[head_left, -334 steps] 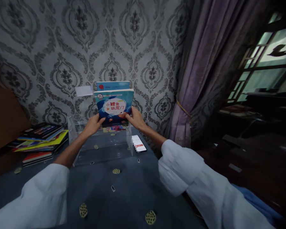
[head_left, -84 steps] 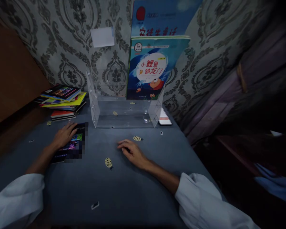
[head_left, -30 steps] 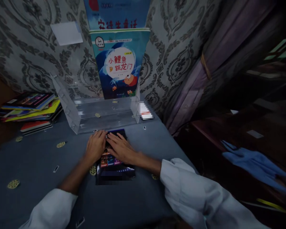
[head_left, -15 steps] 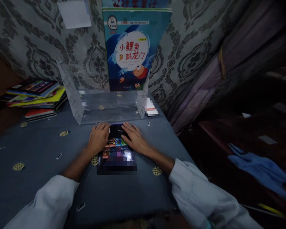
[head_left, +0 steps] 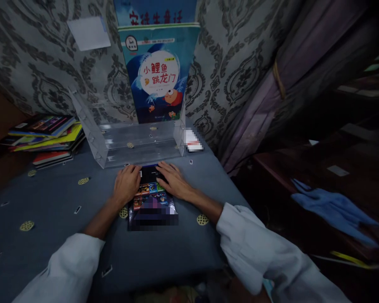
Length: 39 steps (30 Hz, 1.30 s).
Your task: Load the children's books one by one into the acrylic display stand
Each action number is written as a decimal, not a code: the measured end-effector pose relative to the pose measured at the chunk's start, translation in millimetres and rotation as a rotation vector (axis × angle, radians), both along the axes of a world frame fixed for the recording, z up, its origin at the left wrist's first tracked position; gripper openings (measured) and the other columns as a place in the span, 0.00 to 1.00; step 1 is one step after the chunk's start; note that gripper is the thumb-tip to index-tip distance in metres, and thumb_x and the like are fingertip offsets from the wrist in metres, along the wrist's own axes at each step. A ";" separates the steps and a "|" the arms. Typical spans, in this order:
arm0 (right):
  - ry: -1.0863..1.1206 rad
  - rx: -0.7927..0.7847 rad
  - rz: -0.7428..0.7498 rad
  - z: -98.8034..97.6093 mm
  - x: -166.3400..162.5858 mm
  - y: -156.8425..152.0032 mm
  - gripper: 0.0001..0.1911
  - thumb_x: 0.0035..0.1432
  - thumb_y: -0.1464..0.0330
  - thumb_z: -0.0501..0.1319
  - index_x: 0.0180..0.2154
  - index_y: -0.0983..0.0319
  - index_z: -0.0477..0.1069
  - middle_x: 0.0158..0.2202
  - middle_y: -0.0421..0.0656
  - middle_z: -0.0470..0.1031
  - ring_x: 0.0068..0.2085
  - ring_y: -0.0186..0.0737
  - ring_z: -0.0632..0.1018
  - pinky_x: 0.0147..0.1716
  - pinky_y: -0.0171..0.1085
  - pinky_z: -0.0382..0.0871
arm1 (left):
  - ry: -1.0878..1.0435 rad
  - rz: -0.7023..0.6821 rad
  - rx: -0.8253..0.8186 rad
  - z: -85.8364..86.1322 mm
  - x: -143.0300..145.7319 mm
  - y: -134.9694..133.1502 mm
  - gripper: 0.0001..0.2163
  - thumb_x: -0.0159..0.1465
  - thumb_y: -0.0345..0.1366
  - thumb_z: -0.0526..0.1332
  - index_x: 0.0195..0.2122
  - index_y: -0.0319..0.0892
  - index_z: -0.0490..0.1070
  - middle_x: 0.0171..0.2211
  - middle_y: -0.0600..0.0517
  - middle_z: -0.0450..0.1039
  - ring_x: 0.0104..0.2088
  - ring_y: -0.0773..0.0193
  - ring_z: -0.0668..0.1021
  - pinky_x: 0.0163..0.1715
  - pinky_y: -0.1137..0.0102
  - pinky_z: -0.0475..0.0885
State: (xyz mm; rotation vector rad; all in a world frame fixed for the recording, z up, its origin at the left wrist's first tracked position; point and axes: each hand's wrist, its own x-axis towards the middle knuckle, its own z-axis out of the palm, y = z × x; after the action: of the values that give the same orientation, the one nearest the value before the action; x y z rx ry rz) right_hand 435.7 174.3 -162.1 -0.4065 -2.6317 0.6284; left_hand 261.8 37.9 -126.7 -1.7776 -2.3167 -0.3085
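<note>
A dark book (head_left: 149, 188) with rows of small colourful pictures lies flat on the cloth-covered table, its lower part blurred out by pixels. My left hand (head_left: 126, 184) rests over its upper left edge, fingers laid flat and pointing away from me. On the upper right edge lies my right hand (head_left: 174, 182), open, with its fingers stretched out and the thumb reaching onto the cover. Just beyond the book stands a clear plastic rack (head_left: 135, 158) with stepped tiers. At its back a blue picture book (head_left: 159, 71) stands upright, and another blue book (head_left: 158, 10) shows behind it.
Several books in a stack (head_left: 47, 134) sit on the table's left. A pixelated white item (head_left: 192, 142) lies right of the rack. Beyond the table's right edge are a tied curtain (head_left: 249, 97) and a blue cloth (head_left: 331, 208). White paper (head_left: 90, 33) hangs on the patterned wall.
The view has shifted slightly, so the rack and standing books appear farther left and the upright books a little lower. Both hands stay on the dark book.
</note>
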 end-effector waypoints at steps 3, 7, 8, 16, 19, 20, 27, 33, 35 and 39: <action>0.046 -0.025 -0.013 -5.1 -0.4 3.4 0.23 0.68 0.64 0.56 0.62 0.63 0.68 0.67 0.57 0.65 0.69 0.53 0.63 0.67 0.61 0.54 | -0.043 -0.031 0.039 -5.1 -8.3 -3.2 0.15 0.71 0.31 0.51 0.53 0.41 0.73 0.50 0.42 0.76 0.50 0.49 0.78 0.49 0.56 0.73; 0.134 -0.079 -0.053 -9.8 -0.4 9.4 0.20 0.66 0.67 0.58 0.57 0.64 0.72 0.63 0.57 0.70 0.65 0.52 0.69 0.64 0.58 0.62 | -0.083 -0.079 0.142 -14.7 -22.0 -13.6 0.15 0.71 0.33 0.51 0.52 0.40 0.74 0.54 0.42 0.76 0.54 0.49 0.77 0.52 0.54 0.73; 0.161 -0.091 -0.065 -10.2 -0.3 10.9 0.19 0.66 0.69 0.57 0.56 0.63 0.73 0.61 0.55 0.72 0.63 0.51 0.71 0.63 0.56 0.64 | -0.083 -0.089 0.164 -15.7 -24.0 -16.4 0.15 0.71 0.34 0.51 0.51 0.39 0.75 0.54 0.42 0.76 0.53 0.49 0.77 0.52 0.54 0.74; 0.245 -0.188 -0.136 -6.9 -0.6 17.4 0.19 0.62 0.76 0.55 0.51 0.61 0.75 0.50 0.49 0.79 0.53 0.48 0.76 0.55 0.51 0.71 | -0.082 -0.138 0.179 -11.0 -19.2 -15.4 0.14 0.71 0.36 0.52 0.48 0.40 0.76 0.47 0.42 0.78 0.48 0.49 0.78 0.49 0.52 0.74; 0.257 -0.220 -0.146 -7.2 -0.6 17.8 0.20 0.61 0.77 0.54 0.51 0.60 0.75 0.49 0.48 0.79 0.53 0.47 0.77 0.55 0.50 0.71 | -0.070 -0.179 0.157 -9.1 -14.2 -8.6 0.14 0.71 0.35 0.52 0.49 0.40 0.76 0.48 0.42 0.78 0.48 0.50 0.78 0.51 0.53 0.74; 0.262 -0.230 -0.152 -7.6 -0.6 17.8 0.20 0.61 0.77 0.54 0.51 0.60 0.74 0.49 0.47 0.79 0.53 0.47 0.77 0.55 0.50 0.71 | -0.065 -0.196 0.145 -8.3 -12.5 -6.2 0.14 0.71 0.35 0.52 0.50 0.40 0.75 0.48 0.42 0.78 0.49 0.50 0.78 0.51 0.54 0.74; 0.303 -0.292 -0.176 -10.0 -0.2 17.9 0.22 0.60 0.77 0.54 0.53 0.58 0.73 0.50 0.46 0.79 0.53 0.45 0.77 0.56 0.49 0.71 | -0.058 -0.290 0.070 -3.8 -1.9 17.1 0.15 0.70 0.32 0.53 0.52 0.39 0.75 0.48 0.43 0.77 0.48 0.53 0.77 0.51 0.56 0.74; 0.311 -0.317 -0.178 -12.2 -1.6 20.1 0.24 0.60 0.79 0.53 0.56 0.59 0.70 0.51 0.47 0.79 0.54 0.44 0.77 0.57 0.49 0.70 | -0.068 -0.364 0.000 -2.1 9.3 42.8 0.16 0.69 0.29 0.53 0.54 0.39 0.74 0.51 0.44 0.76 0.50 0.53 0.77 0.54 0.56 0.72; 0.303 -0.321 -0.179 -12.3 -1.6 20.5 0.25 0.60 0.78 0.53 0.58 0.60 0.69 0.51 0.47 0.80 0.54 0.45 0.77 0.58 0.50 0.70 | -0.089 -0.387 -0.006 -2.3 12.0 49.5 0.17 0.68 0.28 0.53 0.55 0.40 0.74 0.52 0.44 0.76 0.50 0.53 0.76 0.55 0.55 0.71; 0.295 -0.307 -0.187 -11.0 -0.8 20.0 0.27 0.61 0.77 0.52 0.61 0.61 0.65 0.52 0.49 0.79 0.56 0.46 0.76 0.59 0.52 0.68 | -0.133 -0.427 0.004 -5.6 12.8 56.9 0.18 0.67 0.27 0.53 0.56 0.41 0.74 0.53 0.44 0.75 0.52 0.53 0.76 0.55 0.54 0.71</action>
State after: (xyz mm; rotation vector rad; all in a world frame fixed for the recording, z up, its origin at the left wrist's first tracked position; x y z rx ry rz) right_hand 434.8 194.3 -173.0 -0.5922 -2.1934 0.9528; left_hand 274.6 94.8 -132.2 -2.3051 -1.9896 -0.5097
